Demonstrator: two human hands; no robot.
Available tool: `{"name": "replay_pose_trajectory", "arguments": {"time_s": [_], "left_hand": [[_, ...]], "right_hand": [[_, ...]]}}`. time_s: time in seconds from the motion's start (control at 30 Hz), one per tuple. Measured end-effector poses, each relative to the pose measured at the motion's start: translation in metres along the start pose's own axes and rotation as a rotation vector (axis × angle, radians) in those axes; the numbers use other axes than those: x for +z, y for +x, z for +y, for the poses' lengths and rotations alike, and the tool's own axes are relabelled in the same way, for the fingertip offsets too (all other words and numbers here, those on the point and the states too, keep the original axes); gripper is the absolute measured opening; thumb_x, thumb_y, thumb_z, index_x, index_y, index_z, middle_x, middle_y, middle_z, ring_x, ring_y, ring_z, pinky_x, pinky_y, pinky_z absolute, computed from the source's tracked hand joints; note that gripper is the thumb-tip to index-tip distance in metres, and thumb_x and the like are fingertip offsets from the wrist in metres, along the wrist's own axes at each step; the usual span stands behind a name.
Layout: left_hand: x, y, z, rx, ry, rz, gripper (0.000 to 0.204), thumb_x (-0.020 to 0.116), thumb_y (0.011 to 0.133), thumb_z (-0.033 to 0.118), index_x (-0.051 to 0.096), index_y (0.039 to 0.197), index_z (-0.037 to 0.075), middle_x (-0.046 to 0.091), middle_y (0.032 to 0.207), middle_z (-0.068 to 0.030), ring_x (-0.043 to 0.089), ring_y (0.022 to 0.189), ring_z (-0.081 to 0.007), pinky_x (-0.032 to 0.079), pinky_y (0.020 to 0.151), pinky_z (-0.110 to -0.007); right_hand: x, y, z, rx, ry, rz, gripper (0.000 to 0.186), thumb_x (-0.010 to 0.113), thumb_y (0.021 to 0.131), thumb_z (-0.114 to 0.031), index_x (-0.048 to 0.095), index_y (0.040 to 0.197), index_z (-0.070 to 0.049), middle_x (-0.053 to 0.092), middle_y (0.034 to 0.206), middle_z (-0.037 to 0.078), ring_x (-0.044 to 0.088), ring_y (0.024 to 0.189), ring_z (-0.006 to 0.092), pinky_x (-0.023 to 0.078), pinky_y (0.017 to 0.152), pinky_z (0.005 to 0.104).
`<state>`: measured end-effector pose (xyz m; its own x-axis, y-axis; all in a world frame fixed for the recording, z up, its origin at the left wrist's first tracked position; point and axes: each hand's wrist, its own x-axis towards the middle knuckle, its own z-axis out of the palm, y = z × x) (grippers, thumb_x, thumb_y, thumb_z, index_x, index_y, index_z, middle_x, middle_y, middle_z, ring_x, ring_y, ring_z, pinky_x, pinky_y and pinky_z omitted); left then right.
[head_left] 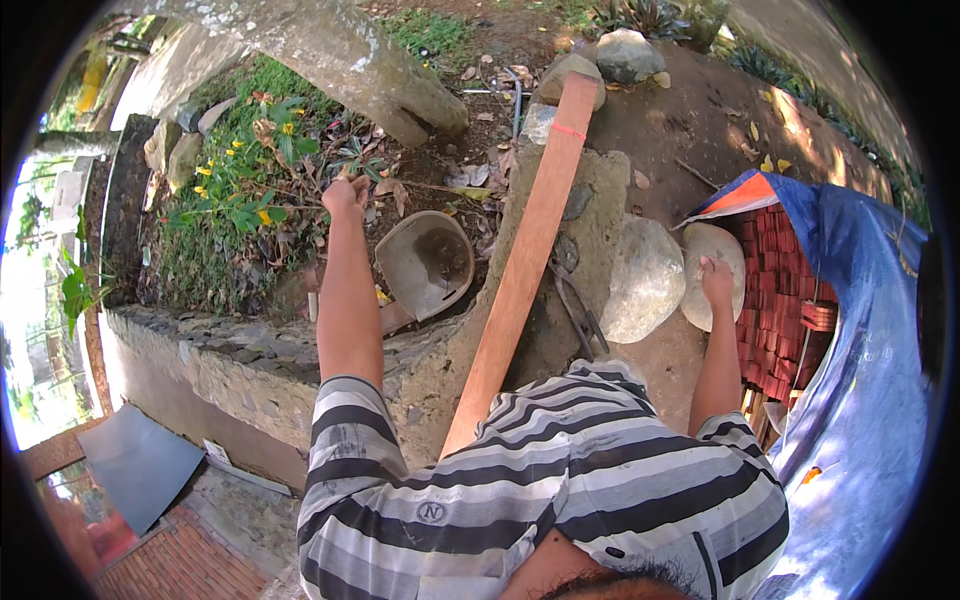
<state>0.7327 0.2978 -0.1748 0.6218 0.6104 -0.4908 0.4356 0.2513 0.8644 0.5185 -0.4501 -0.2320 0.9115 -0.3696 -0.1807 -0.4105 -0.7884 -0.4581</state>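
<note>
My left arm stretches out over the garden bed, and my left hand (347, 193) is closed beside the leafy plants; whatever its curled fingers may hold is too small to make out. Lower on the right, my right hand (716, 282) is also closed, in front of a flat pale stone (700, 250); its contents, if any, are hidden. Between my arms a long reddish wooden plank (530, 240) lies along the concrete wall top (600, 180), with a thin red band around its far part. A long-handled metal tool (580, 310) rests beside the plank.
A worn basin (458, 285) sits in the bed to the right of my left forearm. A leaning trunk (340, 60) crosses above. Large stones (640, 280) stand right of the wall. Stacked red tiles (775, 300) lie beneath a blue tarp (870, 330).
</note>
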Motion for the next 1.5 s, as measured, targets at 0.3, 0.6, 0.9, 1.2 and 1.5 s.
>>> {"name": "replay_pose_trajectory", "arguments": {"time_s": [0.3,0.6,0.9,1.2,1.5], "left_hand": [[-0.004,-0.063,-0.058,-0.140,-0.213,-0.243,0.039,0.039,0.112,0.024,0.045,0.141,0.000,0.065,0.131,-0.0213,0.069,0.110,-0.0296,0.059,0.082,-0.035],[-0.171,-0.348,-0.200,0.277,0.539,0.136,0.043,0.050,0.106,0.020,0.050,0.144,0.000,0.072,0.119,-0.0157,0.072,0.101,-0.0288,0.055,0.085,-0.037],[-0.269,-0.561,-0.294,0.272,1.288,0.202,0.102,0.085,0.077,0.044,0.032,0.156,0.009,0.035,0.160,-0.0133,0.029,0.151,-0.0308,0.014,0.127,-0.053],[-0.306,-0.542,-0.309,0.433,1.222,0.240,0.084,0.092,0.064,0.046,0.058,0.132,0.010,0.068,0.117,-0.0074,0.062,0.119,-0.0250,0.025,0.122,-0.054],[-0.329,-0.511,-0.303,0.570,1.139,0.173,0.083,0.094,0.060,0.035,0.058,0.129,0.007,0.067,0.119,-0.0103,0.061,0.118,-0.0286,0.040,0.109,-0.045]], "right_hand": [[-0.022,-0.018,0.016,0.149,-0.073,-0.078,0.038,0.059,0.100,-0.045,0.073,0.114,-0.012,0.074,0.109,0.016,0.070,0.107,0.0338,0.053,0.089,0.0452],[-0.040,-0.023,-0.037,-0.256,-0.115,0.312,0.047,0.065,0.098,-0.040,0.065,0.132,-0.008,0.066,0.130,0.018,0.063,0.120,0.0369,0.050,0.100,0.0464],[0.030,-0.076,-0.174,-0.744,0.061,0.000,0.043,0.065,0.099,-0.028,0.061,0.134,-0.004,0.063,0.132,0.021,0.058,0.124,0.0403,0.045,0.105,0.0463],[0.073,-0.195,-0.193,-0.887,-0.009,-0.250,0.064,0.072,0.093,-0.031,0.049,0.149,-0.009,0.044,0.152,0.026,0.047,0.137,0.0450,0.042,0.110,0.0494],[0.083,-0.223,-0.175,-0.849,-0.112,-0.147,0.073,0.075,0.088,-0.019,0.042,0.154,-0.012,0.038,0.156,0.029,0.040,0.141,0.0478,0.038,0.114,0.0520]]}}
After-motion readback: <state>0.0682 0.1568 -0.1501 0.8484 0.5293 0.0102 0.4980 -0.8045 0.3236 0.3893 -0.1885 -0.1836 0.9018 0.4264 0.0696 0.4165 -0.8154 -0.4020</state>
